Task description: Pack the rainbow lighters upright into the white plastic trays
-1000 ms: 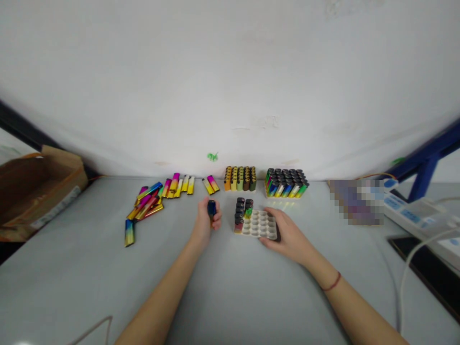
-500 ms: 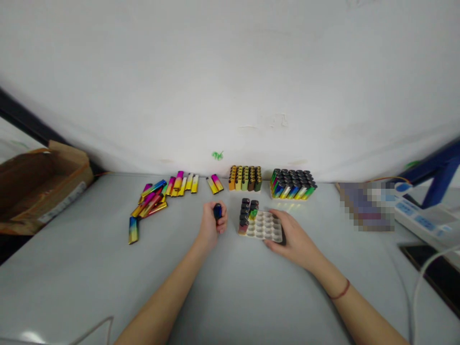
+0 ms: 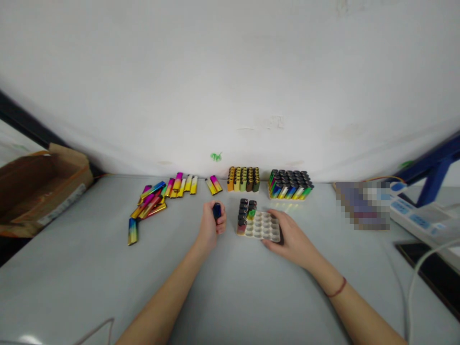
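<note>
My left hand (image 3: 212, 223) is wrapped round a dark blue lighter (image 3: 216, 211), its top end showing above my fingers. To its right, my right hand (image 3: 287, 237) grips the right edge of a white tray (image 3: 266, 232) with rows of round hollows, thumb at the near side and fingers at the far side. Several black-topped lighters (image 3: 243, 213) stand upright in the tray's left columns, one with a green and yellow body (image 3: 251, 214). The lower part of the lighter in my left hand is hidden by my fingers.
Loose shiny lighters (image 3: 149, 203) lie in a pile at the left. At the back stand a block of gold-topped lighters (image 3: 243, 179) and a tray of black-topped ones (image 3: 290, 186). A cardboard box (image 3: 72, 191) is far left; a power strip (image 3: 413, 215) and dark phone-like slab (image 3: 427, 273) are right.
The view has shifted very slightly. Both hands keep their grips, and the lighters in the tray stand as before.
</note>
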Motion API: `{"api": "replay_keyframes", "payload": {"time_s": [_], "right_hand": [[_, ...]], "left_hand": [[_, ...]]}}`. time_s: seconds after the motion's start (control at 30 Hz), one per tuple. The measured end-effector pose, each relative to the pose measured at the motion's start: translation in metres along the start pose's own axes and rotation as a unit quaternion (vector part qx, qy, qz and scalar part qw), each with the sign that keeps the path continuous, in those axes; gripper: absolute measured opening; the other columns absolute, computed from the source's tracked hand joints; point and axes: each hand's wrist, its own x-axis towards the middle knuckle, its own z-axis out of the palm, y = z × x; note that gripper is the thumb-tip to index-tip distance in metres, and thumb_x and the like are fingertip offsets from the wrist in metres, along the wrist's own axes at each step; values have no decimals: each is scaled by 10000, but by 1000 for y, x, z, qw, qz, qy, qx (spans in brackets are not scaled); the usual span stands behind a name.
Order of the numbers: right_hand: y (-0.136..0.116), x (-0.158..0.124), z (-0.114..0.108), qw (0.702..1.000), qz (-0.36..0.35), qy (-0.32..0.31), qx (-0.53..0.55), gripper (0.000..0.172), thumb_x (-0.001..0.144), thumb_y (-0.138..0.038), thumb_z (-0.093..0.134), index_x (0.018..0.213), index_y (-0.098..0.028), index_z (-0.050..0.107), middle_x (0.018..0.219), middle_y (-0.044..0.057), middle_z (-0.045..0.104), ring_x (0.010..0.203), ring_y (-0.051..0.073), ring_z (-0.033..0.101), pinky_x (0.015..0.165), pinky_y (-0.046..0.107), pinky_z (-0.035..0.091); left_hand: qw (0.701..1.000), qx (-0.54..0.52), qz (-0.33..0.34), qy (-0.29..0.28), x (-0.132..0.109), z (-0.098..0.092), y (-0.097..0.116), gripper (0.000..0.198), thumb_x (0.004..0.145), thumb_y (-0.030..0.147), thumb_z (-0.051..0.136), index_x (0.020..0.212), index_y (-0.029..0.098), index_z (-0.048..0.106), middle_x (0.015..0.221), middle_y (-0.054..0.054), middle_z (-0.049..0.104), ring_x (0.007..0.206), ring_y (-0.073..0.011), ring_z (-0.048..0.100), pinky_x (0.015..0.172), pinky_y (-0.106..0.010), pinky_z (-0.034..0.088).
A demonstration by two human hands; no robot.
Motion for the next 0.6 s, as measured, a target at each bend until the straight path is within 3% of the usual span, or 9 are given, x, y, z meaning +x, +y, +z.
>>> {"api": "replay_keyframes", "payload": {"time_s": [0.37, 0.6], "right_hand": [[4, -2, 2, 1000, 13, -2, -10, 713, 815, -354, 655, 1396, -137, 303, 1347, 218, 521, 1253, 350, 521, 1057, 557, 431], [2, -1, 2, 1000, 18, 2, -1, 714, 806, -359, 660, 1398, -143, 324, 1349, 207, 527, 1246, 342, 529, 1058, 540, 434]], "left_hand": [[1000, 18, 6, 8, 0, 1, 4, 291, 736, 444, 495, 604, 212, 377, 413, 95, 268, 307, -47, 160, 293, -146, 155], [1000, 18, 13, 4, -2, 4, 2, 351, 796, 531, 504, 685, 208, 421, 446, 98, 321, 320, -48, 227, 326, -150, 226]]}}
